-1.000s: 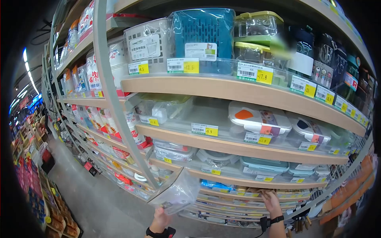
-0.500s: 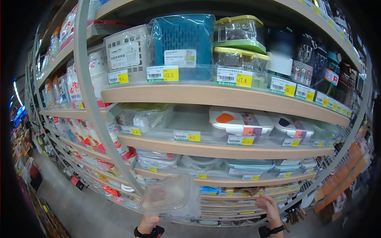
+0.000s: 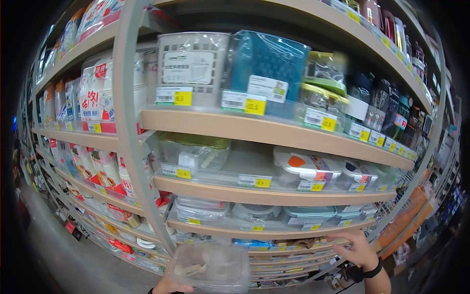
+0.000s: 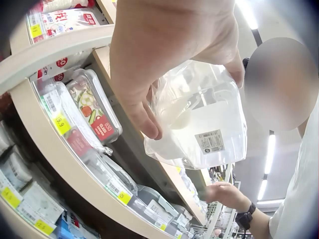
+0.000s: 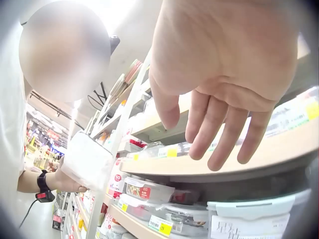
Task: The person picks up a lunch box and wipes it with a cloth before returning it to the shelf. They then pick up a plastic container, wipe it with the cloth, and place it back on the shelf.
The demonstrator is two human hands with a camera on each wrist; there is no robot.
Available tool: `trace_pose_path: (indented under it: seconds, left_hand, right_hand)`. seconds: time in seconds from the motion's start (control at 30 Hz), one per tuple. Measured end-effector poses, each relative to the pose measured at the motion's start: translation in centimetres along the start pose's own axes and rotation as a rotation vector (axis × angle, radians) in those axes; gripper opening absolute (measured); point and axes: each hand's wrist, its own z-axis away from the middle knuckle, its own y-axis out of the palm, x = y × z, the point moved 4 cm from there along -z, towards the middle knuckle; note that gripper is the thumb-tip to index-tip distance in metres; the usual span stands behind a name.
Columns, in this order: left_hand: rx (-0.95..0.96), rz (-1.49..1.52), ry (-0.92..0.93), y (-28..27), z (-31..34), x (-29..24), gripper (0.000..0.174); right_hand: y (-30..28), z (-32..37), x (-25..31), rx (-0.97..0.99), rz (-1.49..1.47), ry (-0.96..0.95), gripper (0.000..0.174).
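A clear plastic storage container [image 3: 210, 269] with a translucent lid is in my left hand [image 3: 171, 285], low in front of the shelves in the head view. Lid up, it shows something pale inside. In the left wrist view, thumb and fingers of that hand grip its sides, and a white barcode label [image 4: 210, 142] faces the camera through clear wrap. My right hand [image 3: 360, 250] is held out before the lower shelves with nothing in it. Its fingers hang loosely spread in the right wrist view, near boxed containers.
A teal perforated basket [image 3: 267, 68] and a pale grey basket [image 3: 193, 63] stand on the upper shelf. White lidded lunch boxes [image 3: 306, 164] sit one shelf below. A grey metal post [image 3: 129, 98] rises close to the container. Wrapped paper cups [image 3: 98, 93] fill the bay at left.
The container was tilted at first; my left hand has turned it lid up and lowered it. My right hand has come away from the lower shelf edge and moved right. The head view has shifted.
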Motion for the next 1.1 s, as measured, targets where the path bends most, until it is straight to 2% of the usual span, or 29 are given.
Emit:
trace_pose_path:
  seconds: [0.07,0.17,0.23,0.27,0.37,0.43,0.63,0.77,0.83,0.93,1.1]
  left_hand:
    - [0.041,-0.028,0.002,-0.6,-0.8,-1.1,0.105]
    - [0.093,-0.034,0.004,-0.4,-1.0,-1.7,0.106]
    - [-0.081,0.025,-0.052,-0.7,-1.8,-2.5,0.110]
    - [-0.074,0.032,-0.052,-0.5,-2.4,-3.2,0.110]
    - [-0.020,0.056,-0.039,-0.1,-4.4,-4.9,0.112]
    - [0.032,0.048,-0.064,-0.1,-5.0,-5.1,0.113]
    - [0.028,0.048,-0.169,0.3,-4.7,-4.0,0.112]
    - [0.040,0.081,-0.148,1.6,-6.2,-5.2,0.112]
    - [0.060,0.057,-0.014,2.3,-7.1,-5.4,0.112]
    - [0.045,0.065,0.013,3.5,-8.0,-5.3,0.112]
    - [0.013,0.075,-0.066,5.1,-8.9,-5.2,0.112]
  right_hand:
    - [-0.2,-2.5,2.0,0.009,0.047,0.019,0.029]
    - [0.7,-6.6,5.1,-0.039,0.314,-0.199,0.032]
    - [1.9,-9.6,6.9,-0.060,0.448,-0.320,0.035]
    - [2.5,-11.0,7.5,-0.091,0.540,-0.402,0.036]
    - [3.9,-14.4,7.8,-0.125,0.653,-0.470,0.038]
    - [4.6,-16.3,7.0,-0.134,0.695,-0.457,0.036]
    - [4.6,-19.9,4.1,-0.111,0.812,-0.436,0.036]
    - [4.5,-21.1,3.2,-0.005,0.787,-0.396,0.041]
    - [4.4,-21.3,3.4,0.004,0.779,-0.385,0.042]
    - [4.3,-21.4,3.1,-0.009,0.772,-0.368,0.044]
    - [3.8,-21.4,2.3,-0.019,0.791,-0.355,0.048]
